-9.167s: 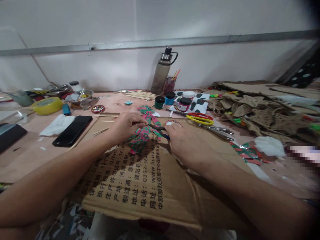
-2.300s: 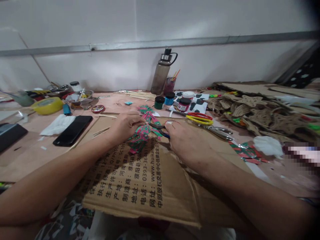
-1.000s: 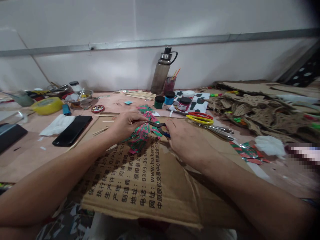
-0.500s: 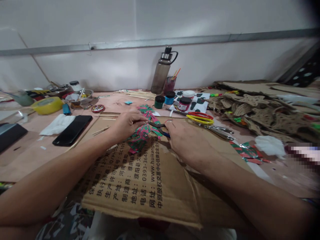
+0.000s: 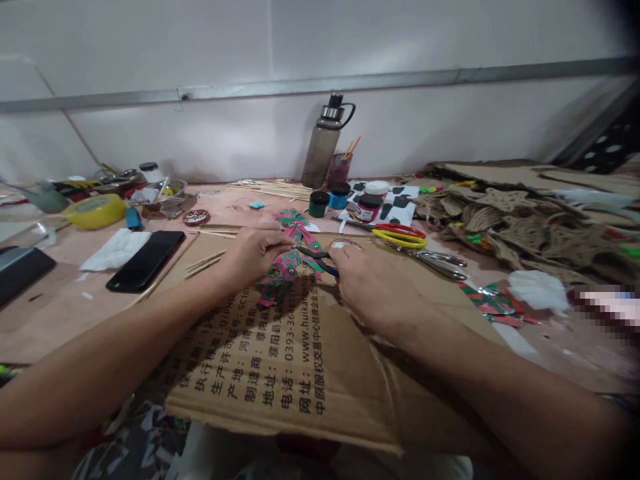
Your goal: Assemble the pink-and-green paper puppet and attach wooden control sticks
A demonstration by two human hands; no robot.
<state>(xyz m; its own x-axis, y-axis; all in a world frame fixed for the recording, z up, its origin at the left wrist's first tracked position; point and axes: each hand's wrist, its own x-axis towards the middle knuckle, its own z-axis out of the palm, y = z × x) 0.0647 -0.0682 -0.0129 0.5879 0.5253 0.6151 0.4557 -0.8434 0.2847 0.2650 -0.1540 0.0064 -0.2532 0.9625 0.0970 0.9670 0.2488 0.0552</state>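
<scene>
My right hand (image 5: pixel 363 277) is wrapped round a pair of pliers (image 5: pixel 316 254) with dark jaws and a bit of blue handle showing. The jaws point left and end at the fingertips of my left hand (image 5: pixel 254 252). Thumb and fingers of the left hand are pinched together; whatever they hold is too small to make out. Beneath both hands lies a pink and green painted cutout (image 5: pixel 280 279) with small shiny dots on it, partly covered by the fingers and pliers. It rests on a printed cardboard sheet (image 5: pixel 345 373).
Beyond the hands stand paint jars (image 5: pixel 319 205) and a grey bottle (image 5: pixel 320 150). Yellow and red handled tools (image 5: pixel 400 237) lie to the right, near heaped brown cord pieces (image 5: pixel 495 213). At left are a black phone (image 5: pixel 146 261), a tissue (image 5: pixel 116 249) and yellow tape (image 5: pixel 95 211).
My right hand has shifted slightly, and more of a round tin shows behind it. The pliers stay at my left fingertips; the left hand has barely moved.
</scene>
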